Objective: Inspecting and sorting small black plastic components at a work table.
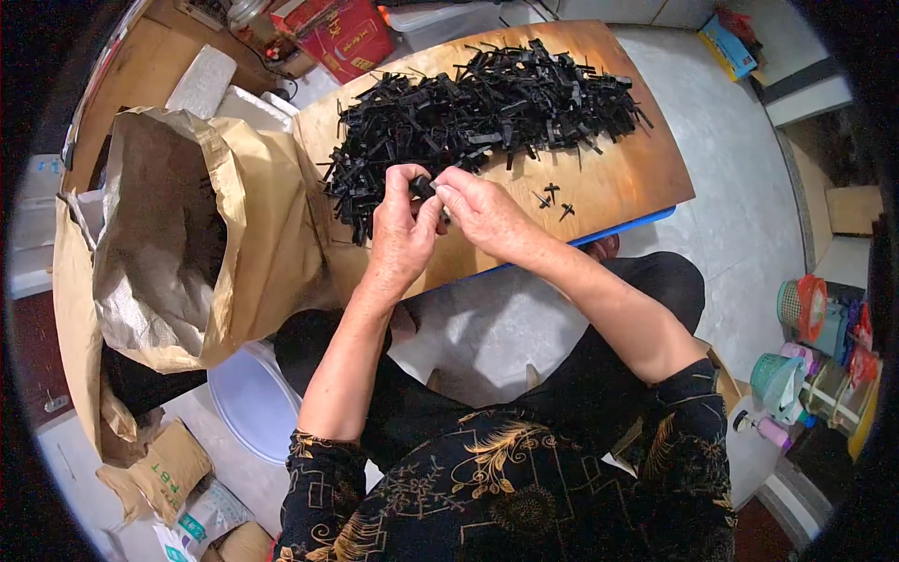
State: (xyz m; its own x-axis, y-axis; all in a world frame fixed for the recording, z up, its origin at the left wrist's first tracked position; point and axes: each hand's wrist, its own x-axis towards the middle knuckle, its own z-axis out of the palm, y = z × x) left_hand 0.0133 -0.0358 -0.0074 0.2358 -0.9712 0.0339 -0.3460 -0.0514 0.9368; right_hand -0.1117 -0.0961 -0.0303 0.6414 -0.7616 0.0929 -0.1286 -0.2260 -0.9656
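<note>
Over the near edge of the wooden board (pixel 618 178), your two hands meet, close together and touching. Your left hand (pixel 401 232) and your right hand (pixel 482 214) both pinch one small black part (pixel 423 186) between the fingers, so both hands are closed on it. You hold the part up just above the board, right by the near end of the big pile of black parts (pixel 487 108). That pile covers most of the far side of the board and spreads from left to right. Three loose black pieces (pixel 552 197) lie on the bare wood just to the right of your right hand, apart from the pile. To your left stands a big brown paper sack (pixel 253 244), wide open at the top, with a shiny grey lining inside. It leans right against the left end of the board. Behind the board sits a red box (pixel 351 37), and a white foam block (pixel 201 82) lies near it on the left. Down by your left side a white round tub (pixel 253 403) peeks out under the sack. Far off on your right, on the floor, stand some coloured cups and bottles (pixel 805 365), well apart from your hands.
</note>
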